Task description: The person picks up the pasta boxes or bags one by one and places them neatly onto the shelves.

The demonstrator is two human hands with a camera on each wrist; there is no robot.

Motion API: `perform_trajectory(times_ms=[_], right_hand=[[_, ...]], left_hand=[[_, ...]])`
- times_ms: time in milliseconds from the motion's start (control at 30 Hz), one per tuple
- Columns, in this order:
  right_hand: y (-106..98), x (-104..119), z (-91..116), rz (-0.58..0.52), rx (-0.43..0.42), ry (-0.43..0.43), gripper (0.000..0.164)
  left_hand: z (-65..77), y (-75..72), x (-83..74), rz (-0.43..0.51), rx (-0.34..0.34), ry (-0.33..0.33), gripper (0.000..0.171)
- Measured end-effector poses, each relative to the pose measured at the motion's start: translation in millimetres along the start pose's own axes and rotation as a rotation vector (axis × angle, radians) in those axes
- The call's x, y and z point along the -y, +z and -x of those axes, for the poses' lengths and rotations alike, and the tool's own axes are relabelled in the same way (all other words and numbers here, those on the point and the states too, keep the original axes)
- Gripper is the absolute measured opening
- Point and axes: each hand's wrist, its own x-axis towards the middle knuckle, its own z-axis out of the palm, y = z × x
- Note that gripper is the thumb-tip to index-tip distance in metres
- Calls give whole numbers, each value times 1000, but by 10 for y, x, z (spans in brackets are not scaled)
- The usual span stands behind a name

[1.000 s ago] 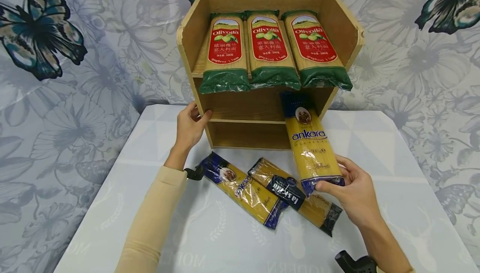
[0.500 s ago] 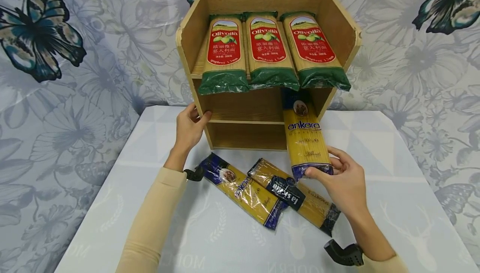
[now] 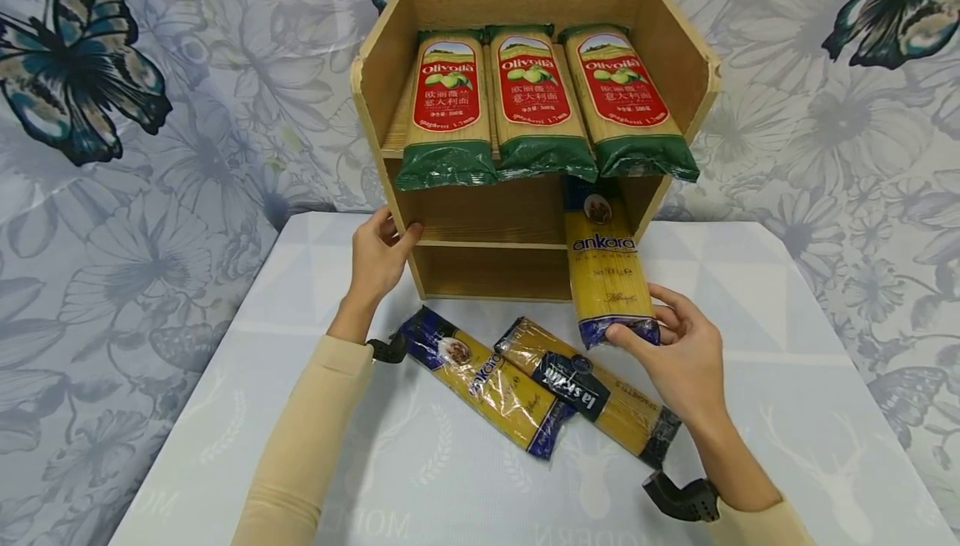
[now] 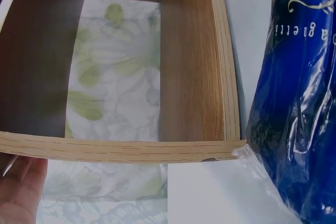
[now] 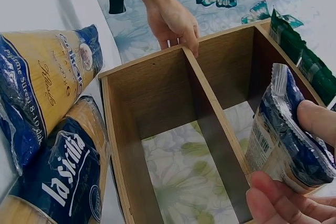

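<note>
My left hand [image 3: 378,258] grips the left side of a wooden shelf rack [image 3: 495,271], thumb on the front edge. In the left wrist view a bit of that hand's fingers [image 4: 23,190] shows beside the frame. A yellow and blue Ankara spaghetti pack [image 3: 609,279] slopes into the middle compartment at its right side. My right hand [image 3: 686,363] pinches the pack's near blue end, thumb on top; the far end is shaded under the upper shelf. The right wrist view shows the pack's crimped end [image 5: 281,135] between thumb and fingers.
Several items lie around: another Ankara pack [image 3: 487,379] and a La Sicilia spaghetti pack [image 3: 592,392], side by side on the white table [image 3: 247,413] before the rack. Three green-ended Olivoilà spaghetti packs [image 3: 536,83] fill the top shelf. Butterfly-patterned fabric [image 3: 225,112] hangs behind.
My right hand has moved forward and slightly left, sliding the Ankara pack farther into the middle compartment. The left hand stays on the rack's side; the packs on the table lie as before.
</note>
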Motion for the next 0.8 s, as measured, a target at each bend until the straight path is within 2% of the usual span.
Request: perform_trajectory(times_ms=[200,400,800], right_hand=[[-24,-25,46,5,11,-8,69],[-9,-39,119,-29,14,-13,75],[110,-17,64,-27,-111,-7,61]], left_hand=[[4,1,9,-3,2,5,36],[5,-4,6,-3,1,7,37],[-6,2,25,12,1,6,36]])
